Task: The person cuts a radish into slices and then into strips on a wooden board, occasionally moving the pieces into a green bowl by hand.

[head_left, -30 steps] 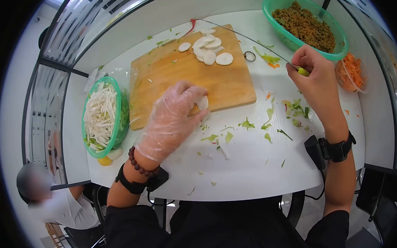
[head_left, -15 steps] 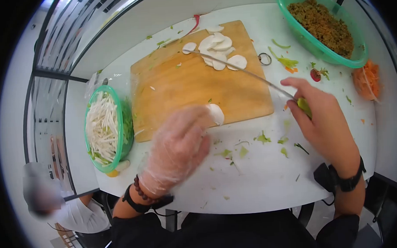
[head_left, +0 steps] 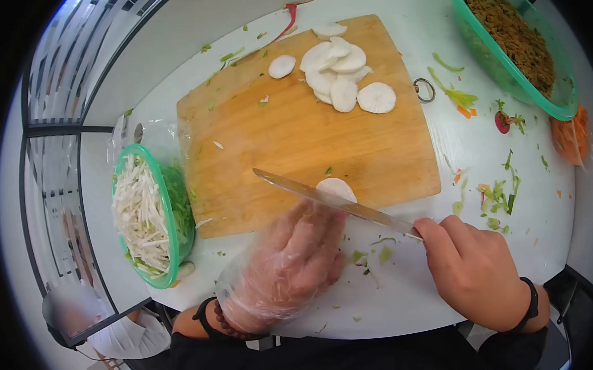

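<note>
My right hand (head_left: 475, 270) is wrapped round the handle of a long kitchen knife (head_left: 370, 215), its handle hidden in my fist. The blade slants up to the left across the near edge of a wooden cutting board (head_left: 255, 154). Below the blade, my left hand (head_left: 290, 258), in a clear plastic glove, curls its fingers against a piece of white radish (head_left: 337, 189). Part of that piece is hidden by blade and fingers. Overlapping round radish slices (head_left: 334, 61) lie at the board's far right, with a single slice (head_left: 281, 66) left of them.
A green basket (head_left: 172, 223) of white shreds and greens stands left of the board. At the far right is a green bowl (head_left: 503, 63) of brown crumbly food, beside a bag of orange shreds (head_left: 571, 136). Vegetable scraps (head_left: 499, 196) litter the white table. Another person (head_left: 128, 334) sits lower left.
My right hand has brought the knife down and nearer, from over the slices to the radish piece at the near edge. My left fingers now rest at that piece. The view has shifted slightly.
</note>
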The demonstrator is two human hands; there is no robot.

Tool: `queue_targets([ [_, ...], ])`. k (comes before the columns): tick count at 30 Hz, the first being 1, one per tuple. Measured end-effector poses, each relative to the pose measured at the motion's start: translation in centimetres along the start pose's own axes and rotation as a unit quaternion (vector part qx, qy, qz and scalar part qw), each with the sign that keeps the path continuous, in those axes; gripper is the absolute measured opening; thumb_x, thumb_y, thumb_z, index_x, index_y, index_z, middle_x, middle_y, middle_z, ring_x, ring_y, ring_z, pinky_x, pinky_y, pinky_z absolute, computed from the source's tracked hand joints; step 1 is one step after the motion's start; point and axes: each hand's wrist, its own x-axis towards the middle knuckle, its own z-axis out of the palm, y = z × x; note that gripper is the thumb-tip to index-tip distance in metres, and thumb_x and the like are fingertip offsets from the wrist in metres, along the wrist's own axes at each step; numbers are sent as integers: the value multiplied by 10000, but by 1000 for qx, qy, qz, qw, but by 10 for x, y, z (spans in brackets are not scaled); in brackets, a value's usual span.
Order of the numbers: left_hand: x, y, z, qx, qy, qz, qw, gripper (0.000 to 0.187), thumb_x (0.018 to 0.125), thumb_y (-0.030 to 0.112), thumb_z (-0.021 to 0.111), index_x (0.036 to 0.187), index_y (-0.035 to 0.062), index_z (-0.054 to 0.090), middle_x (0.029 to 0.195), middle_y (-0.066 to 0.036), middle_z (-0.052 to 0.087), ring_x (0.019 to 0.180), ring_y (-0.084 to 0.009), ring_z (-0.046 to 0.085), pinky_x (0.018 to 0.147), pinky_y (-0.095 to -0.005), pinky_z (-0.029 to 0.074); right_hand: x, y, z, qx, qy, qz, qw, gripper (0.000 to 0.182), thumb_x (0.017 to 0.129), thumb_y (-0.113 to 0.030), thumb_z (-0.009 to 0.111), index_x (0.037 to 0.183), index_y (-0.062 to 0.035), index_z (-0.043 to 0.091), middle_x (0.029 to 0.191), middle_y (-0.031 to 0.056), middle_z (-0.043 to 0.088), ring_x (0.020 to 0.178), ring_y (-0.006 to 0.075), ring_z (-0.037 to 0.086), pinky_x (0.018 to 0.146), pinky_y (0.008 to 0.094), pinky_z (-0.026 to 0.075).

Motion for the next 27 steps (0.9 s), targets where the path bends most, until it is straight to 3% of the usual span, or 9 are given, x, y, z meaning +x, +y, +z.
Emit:
queue_targets([
  [6, -2, 10, 4, 57, -36, -13, 998, 656, 785, 256, 764, 1353, -47, 634, 1424, -213, 554, 1303, -377, 566, 987, -435, 529, 1, 1, -1, -23, 10, 10, 1000, 386, 795, -78, 662, 1169, 9, 630, 782, 42, 454, 589, 151, 533, 478, 301, 409],
  [12, -1, 11, 1, 56, -33, -12, 998, 677, 766, 247, 773, 1348, -66, 629, 1452, -213, 526, 1325, -360, 550, 1016, -426, 507, 2, 0, 0, -42, 3, 8, 999, 373, 790, -80, 666, 1150, 12, 633, 781, 44, 462, 578, 148, 523, 469, 296, 401],
  [15, 1, 11, 1, 16, -11, -11, 1000, 673, 653, 169, 884, 1240, -87, 676, 1461, -233, 496, 1320, -415, 551, 1030, -460, 492, 1, -3, 5, -69, 1, 6, 998, 380, 792, -79, 668, 1157, 17, 628, 775, 45, 468, 572, 145, 522, 455, 289, 392],
  [19, -3, 6, 4, -5, -6, -8, 1000, 694, 709, 193, 793, 1323, -87, 632, 1432, -197, 524, 1332, -353, 546, 1035, -443, 485, 5, -10, 3, -145, -69, -6, 987, 275, 859, -118, 656, 1095, 12, 606, 747, 31, 476, 522, 119, 516, 433, 273, 391],
  [27, -7, -1, 12, -19, 25, -1, 1000, 658, 741, 205, 753, 1327, -70, 637, 1407, -175, 542, 1347, -328, 547, 1046, -445, 467, 24, -13, -31, -103, -189, -7, 977, 145, 911, -127, 630, 956, -31, 531, 656, 27, 477, 446, 140, 542, 391, 298, 410],
])
